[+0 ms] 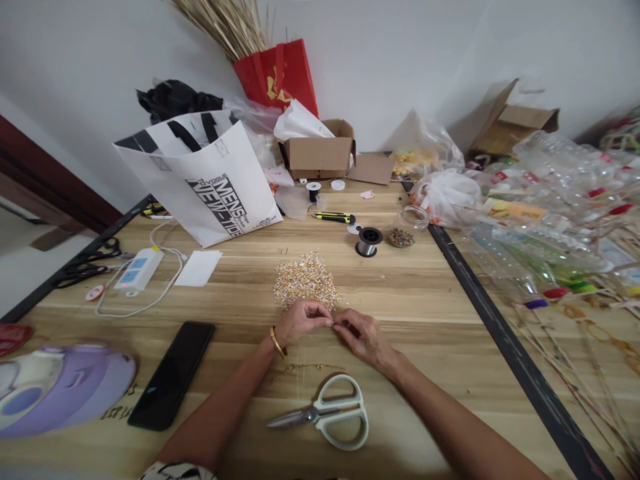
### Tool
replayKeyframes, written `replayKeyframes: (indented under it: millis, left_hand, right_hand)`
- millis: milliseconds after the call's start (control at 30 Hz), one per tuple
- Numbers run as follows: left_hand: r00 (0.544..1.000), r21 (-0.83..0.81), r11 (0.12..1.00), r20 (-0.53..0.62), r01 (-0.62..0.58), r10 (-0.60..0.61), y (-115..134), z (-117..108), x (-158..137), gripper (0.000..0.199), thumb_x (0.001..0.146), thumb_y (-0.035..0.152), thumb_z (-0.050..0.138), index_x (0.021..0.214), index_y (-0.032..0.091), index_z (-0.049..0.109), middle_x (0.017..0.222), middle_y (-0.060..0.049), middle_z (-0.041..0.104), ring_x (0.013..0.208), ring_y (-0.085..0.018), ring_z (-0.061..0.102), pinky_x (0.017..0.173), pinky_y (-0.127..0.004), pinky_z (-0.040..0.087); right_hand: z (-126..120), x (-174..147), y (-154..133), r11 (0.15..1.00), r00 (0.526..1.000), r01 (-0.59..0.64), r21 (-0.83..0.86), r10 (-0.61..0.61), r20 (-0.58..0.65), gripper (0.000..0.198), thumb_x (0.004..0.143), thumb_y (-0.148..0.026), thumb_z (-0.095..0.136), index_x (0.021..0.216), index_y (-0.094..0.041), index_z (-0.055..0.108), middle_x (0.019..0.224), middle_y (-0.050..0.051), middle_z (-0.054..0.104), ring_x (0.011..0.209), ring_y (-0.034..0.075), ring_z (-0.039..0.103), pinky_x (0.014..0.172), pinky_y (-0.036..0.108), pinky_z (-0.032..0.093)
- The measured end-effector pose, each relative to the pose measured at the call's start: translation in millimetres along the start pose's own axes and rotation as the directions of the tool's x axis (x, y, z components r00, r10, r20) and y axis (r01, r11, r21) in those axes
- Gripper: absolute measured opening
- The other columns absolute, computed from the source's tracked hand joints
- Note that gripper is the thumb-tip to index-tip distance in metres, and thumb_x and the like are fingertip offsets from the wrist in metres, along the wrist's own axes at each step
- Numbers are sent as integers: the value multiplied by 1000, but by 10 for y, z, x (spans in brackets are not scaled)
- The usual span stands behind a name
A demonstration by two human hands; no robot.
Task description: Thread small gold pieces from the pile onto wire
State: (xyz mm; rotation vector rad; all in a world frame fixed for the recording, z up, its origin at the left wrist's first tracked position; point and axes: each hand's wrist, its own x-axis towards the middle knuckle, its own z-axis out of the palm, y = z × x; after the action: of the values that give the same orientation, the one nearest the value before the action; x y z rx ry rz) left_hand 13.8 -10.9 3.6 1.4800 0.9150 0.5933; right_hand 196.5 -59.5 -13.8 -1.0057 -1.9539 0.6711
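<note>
My left hand, with a gold bangle at its wrist, is closed in a pinch at the near edge of a pile of small gold and clear beads. My right hand pinches just beside it, the fingertips of both hands almost touching. A tiny pale speck shows between them, too small to name. Below the hands lies a thin gold chain-like strand. Nearer to me are scissors with pale green handles, lying flat with the blades pointing left.
A black phone and a power strip lie left. Beyond the beads are a wire spool, a yellow-black utility knife and a jar of beads. A white paper bag stands behind; plastic bottles crowd the right.
</note>
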Motion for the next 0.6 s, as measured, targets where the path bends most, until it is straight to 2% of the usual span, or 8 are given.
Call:
replayKeyframes:
  millis: [267,367,600]
  left_hand:
    - [1000,-43,999,-1,-3,3,10,-3,4,24,69,34,69,70,10,63,67,-3,65,65,-12,58,65,-24,45]
    - [1000,-72,997,-10,-21,20,10,1,3,27,71,36,68,71,10,60,67,-3,64,64,-12,58,64,-24,46]
    - [997,-66,995,-37,-74,72,-22,10,-4,26,77,37,62,73,12,55,66,-1,62,63,-11,58,62,-23,47]
  right_hand:
    - [12,-11,8,999,999,-44,19,43,17,14,87,-26,52,95,-17,59,74,4,63,60,13,56,56,22,45]
    - [12,-10,9,998,999,-46,51,45,18,15,87,-25,52,99,-17,58,79,4,66,64,13,59,59,22,47]
    - [19,-22,25,995,998,-64,73,62,25,14,88,-23,51,97,-17,60,78,4,66,66,13,61,62,22,48]
